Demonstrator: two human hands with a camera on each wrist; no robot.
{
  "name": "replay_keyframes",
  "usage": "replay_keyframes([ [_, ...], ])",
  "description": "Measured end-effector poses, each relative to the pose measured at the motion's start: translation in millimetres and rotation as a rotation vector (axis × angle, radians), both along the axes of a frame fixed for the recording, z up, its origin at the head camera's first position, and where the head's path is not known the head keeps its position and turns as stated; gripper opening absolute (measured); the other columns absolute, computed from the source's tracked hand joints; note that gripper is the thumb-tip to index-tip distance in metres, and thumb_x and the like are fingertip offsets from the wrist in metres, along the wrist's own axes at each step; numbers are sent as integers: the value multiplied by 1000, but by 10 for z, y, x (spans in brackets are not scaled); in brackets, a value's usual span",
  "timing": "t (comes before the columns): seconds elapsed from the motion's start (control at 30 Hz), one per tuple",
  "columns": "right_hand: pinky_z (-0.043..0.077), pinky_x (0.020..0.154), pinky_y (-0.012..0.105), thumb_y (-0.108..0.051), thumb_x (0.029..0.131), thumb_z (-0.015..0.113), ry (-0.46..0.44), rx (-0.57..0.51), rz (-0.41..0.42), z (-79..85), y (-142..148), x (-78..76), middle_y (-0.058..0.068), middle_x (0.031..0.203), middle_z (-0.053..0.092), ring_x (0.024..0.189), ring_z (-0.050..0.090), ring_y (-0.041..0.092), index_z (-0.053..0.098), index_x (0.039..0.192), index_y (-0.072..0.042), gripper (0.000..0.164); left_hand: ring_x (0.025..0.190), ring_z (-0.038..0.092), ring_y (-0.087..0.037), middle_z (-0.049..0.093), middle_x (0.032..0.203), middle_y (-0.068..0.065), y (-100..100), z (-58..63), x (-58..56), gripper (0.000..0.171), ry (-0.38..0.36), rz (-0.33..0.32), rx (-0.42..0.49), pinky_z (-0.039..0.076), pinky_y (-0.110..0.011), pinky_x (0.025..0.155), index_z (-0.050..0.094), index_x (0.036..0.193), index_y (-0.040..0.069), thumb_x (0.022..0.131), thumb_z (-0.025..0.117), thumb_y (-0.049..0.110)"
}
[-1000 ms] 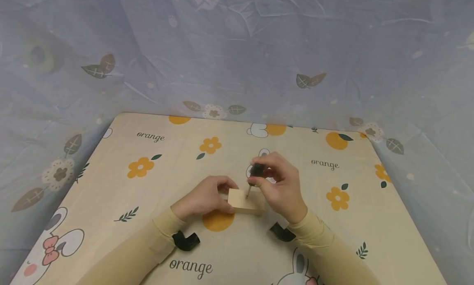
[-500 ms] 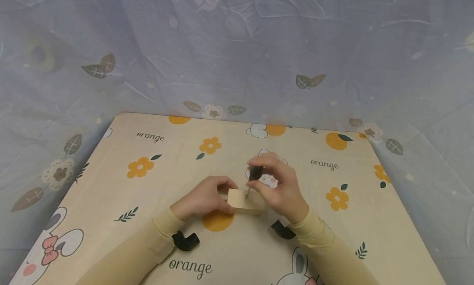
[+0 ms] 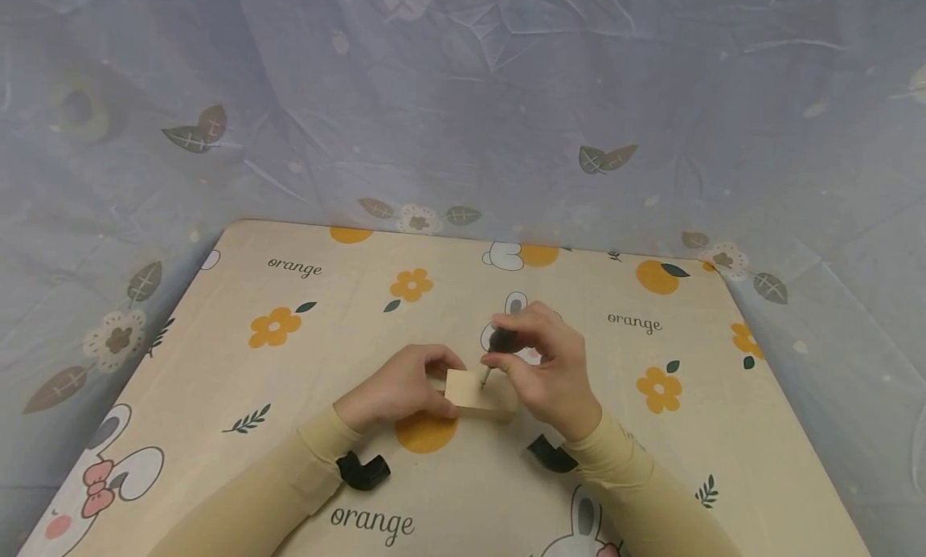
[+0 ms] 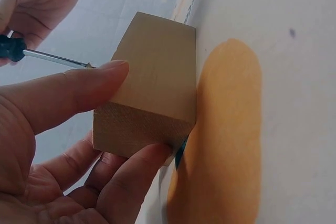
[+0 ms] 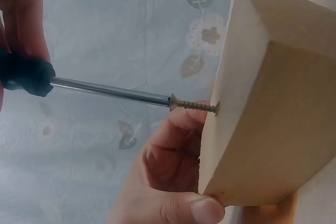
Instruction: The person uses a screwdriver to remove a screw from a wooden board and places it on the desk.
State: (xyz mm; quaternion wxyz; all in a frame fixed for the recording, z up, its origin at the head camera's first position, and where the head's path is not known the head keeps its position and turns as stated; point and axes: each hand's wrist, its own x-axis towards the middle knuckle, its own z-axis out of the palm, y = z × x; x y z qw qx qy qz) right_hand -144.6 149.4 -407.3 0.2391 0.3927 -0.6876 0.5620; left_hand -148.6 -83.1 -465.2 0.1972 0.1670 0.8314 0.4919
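My left hand [image 3: 398, 387] grips the left end of a pale wooden block [image 3: 465, 390] low over the patterned tablecloth, thumb on the near side. In the right wrist view, a brass-coloured screw [image 5: 195, 106] stands with its point in the block's upper face [image 5: 236, 61]; much of its thread shows outside the wood. The tip of a screwdriver [image 5: 110, 91] meets the screw head, its shank in line with the screw. Above the block, my right hand [image 3: 555, 370] pinches the black screwdriver handle [image 3: 502, 340] between thumb and fingers.
A tablecloth [image 3: 347, 324] with orange, flower and rabbit prints covers the table. Black curved pieces [image 3: 365, 471] sit at both wrists, the right one [image 3: 553, 454] beside the sleeve cuff. A bluish-grey curtain [image 3: 463, 99] stands behind the table and along its sides.
My right hand has rocked slightly left and back, its fingers shifting round the screwdriver handle. My left hand and the block stay where they were.
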Motion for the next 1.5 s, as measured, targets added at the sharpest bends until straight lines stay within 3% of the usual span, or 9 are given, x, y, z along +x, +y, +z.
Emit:
replay_keyframes([
  [0.2, 65, 74, 29, 31, 72, 77, -49, -35, 88, -4, -4, -5, 22, 101, 70, 87, 74, 18, 70, 121, 7, 55, 102, 66, -17, 76, 104, 6, -4, -4, -8, 44, 1, 3, 3, 49, -40, 99, 76, 109, 24, 71, 97, 13],
  [0.5, 65, 81, 30, 27, 81, 72, -25, 24, 120, 2, 23, -35, 24, 110, 75, 96, 79, 24, 69, 125, 6, 48, 103, 66, -20, 75, 106, 6, -9, -2, -5, 43, 5, -6, -6, 49, -41, 99, 76, 111, 24, 74, 96, 15],
  [0.6, 65, 82, 29, 23, 81, 75, -15, 46, 109, -3, 37, -51, 22, 110, 76, 95, 79, 23, 68, 126, 5, 49, 104, 65, -21, 75, 107, 6, -6, -6, -4, 42, 8, -5, -17, 49, -41, 98, 75, 111, 24, 75, 95, 16],
  [0.73, 61, 79, 24, 14, 76, 86, -13, 64, 33, -9, 46, -58, 16, 108, 72, 93, 71, 18, 68, 125, 2, 53, 104, 65, -22, 75, 108, 6, -4, -4, -2, 41, 8, -8, -25, 49, -41, 98, 75, 111, 25, 76, 95, 17],
  [0.93, 56, 73, 22, 14, 70, 89, 20, 16, -29, -36, 20, -54, 12, 97, 64, 86, 62, 16, 71, 120, 2, 55, 105, 66, -22, 75, 107, 6, -7, 15, -4, 42, -4, -5, -11, 49, -42, 98, 76, 111, 24, 74, 95, 15],
  [1.23, 61, 73, 21, 23, 73, 82, 28, -14, 25, -17, -5, -48, 14, 94, 67, 82, 67, 16, 71, 120, 6, 51, 104, 66, -21, 76, 107, 6, -8, 21, -14, 44, -10, -7, -2, 49, -41, 98, 76, 111, 24, 74, 96, 14],
  [1.5, 64, 82, 27, 25, 83, 72, 13, 42, 50, -23, -7, -25, 20, 110, 75, 93, 76, 21, 71, 122, 4, 45, 104, 66, -21, 76, 107, 6, -9, -1, -20, 43, -10, -14, -8, 48, -42, 99, 76, 111, 24, 74, 96, 15],
])
